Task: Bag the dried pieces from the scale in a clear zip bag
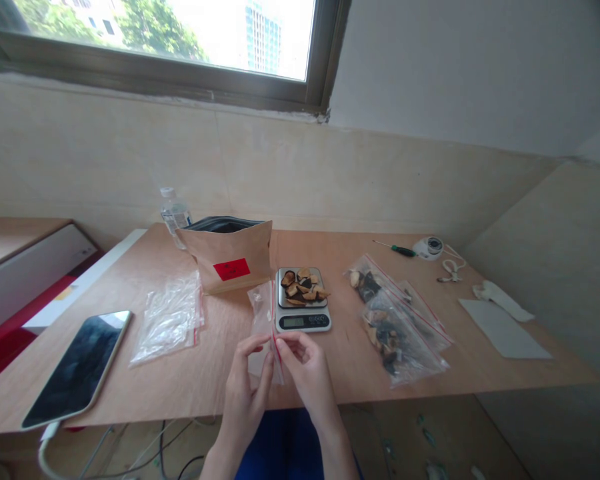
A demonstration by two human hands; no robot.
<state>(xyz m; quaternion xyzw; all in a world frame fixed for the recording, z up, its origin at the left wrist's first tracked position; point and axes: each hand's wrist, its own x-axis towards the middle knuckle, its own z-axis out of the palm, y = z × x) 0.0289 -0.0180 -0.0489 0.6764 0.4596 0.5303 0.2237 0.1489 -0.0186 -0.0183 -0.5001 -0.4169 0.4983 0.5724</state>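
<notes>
Between my two hands is a clear zip bag (pixel 261 305) with a red seal strip, held low in front of the scale. My left hand (pixel 249 380) pinches it near the strip from the left. From the right, my right hand (pixel 305 367) pinches the strip's edge with thumb and finger. Just beyond the hands stands a small digital kitchen scale (pixel 303 323), its display too small to read. Dried brown and pale slices (pixel 304 288) are heaped on its plate. An open kraft paper pouch (pixel 230 257) with a red label stands behind to the left.
Flat clear zip bags (pixel 167 320) and a phone (pixel 80 367) on a cable lie left. Filled zip bags (pixel 393 327) lie right. Behind them are a screwdriver (pixel 400 250), a white camera (pixel 429 248) and white paper (pixel 503 328). A plastic bottle (pixel 175 217) stands behind the pouch.
</notes>
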